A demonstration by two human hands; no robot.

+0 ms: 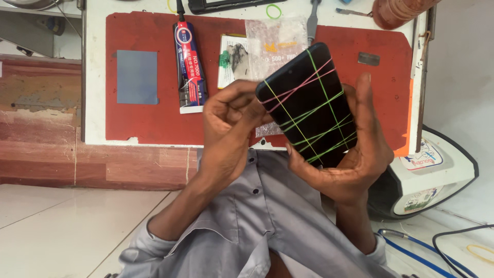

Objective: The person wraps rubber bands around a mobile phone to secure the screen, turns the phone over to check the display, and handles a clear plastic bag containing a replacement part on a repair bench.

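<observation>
Red mat [149,113] covers a white table [95,77] above a pale tiled floor [62,226], and on the mat lie a grey square pad [137,77], a tube of glue [189,64] and a clear plastic bag [275,44]. Over the mat's near edge, the right hand [355,154] grips a black phone [309,105] wrapped in green and pink rubber bands [314,110], while the left hand [229,128] is curled, fingertips pinching at the phone's edge.

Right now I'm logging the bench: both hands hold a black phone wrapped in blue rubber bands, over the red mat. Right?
Not quite. In the head view the rubber bands around the phone are green and pink, not blue. Both the left hand and right hand hold it over the red mat.
</observation>
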